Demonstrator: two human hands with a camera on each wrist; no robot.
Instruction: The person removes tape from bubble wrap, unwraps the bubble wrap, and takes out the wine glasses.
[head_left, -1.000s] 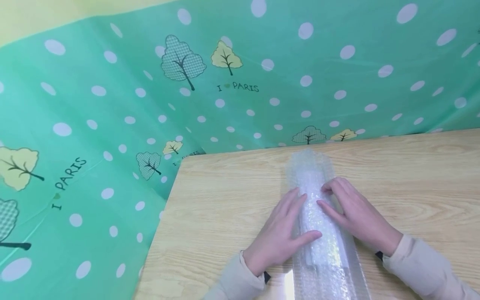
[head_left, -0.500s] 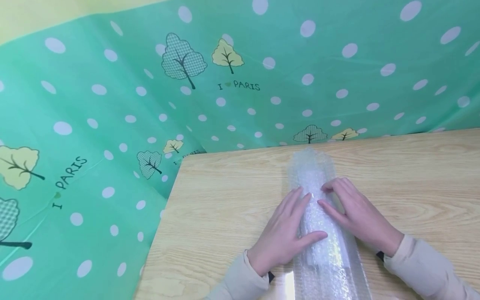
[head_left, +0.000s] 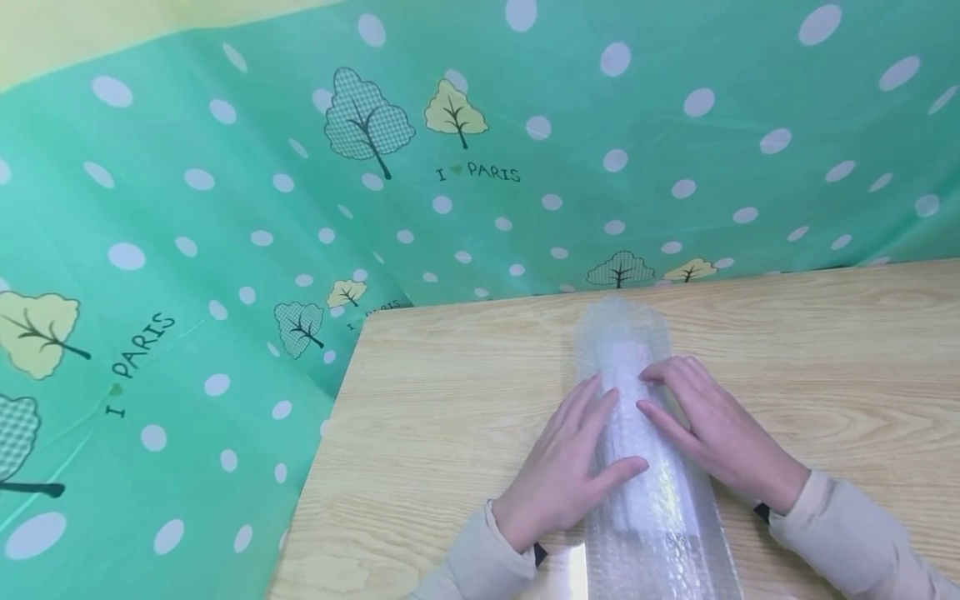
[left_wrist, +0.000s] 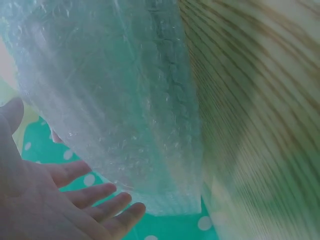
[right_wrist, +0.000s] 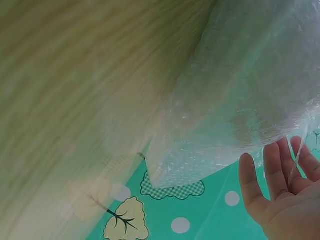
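A long bundle of clear bubble wrap lies lengthwise on the table, also filling much of the left wrist view as a puffy sheet. Something pale and flat shows through it, too blurred to name. On the bundle's left side rests my left hand, fingers straight and spread, thumb reaching over the top. My right hand touches the right side with bent fingers, thumb and forefinger apart. In the right wrist view, a thin edge of wrap passes by the fingers of that hand.
The light wood-grain table extends to both sides of the bundle. Behind and to the left hangs a green cloth with white dots and printed trees. The table's left edge borders that cloth.
My left hand shifts slightly right over the wrap, then a little back left. My right hand stays nearly still, and the bundle keeps its place.
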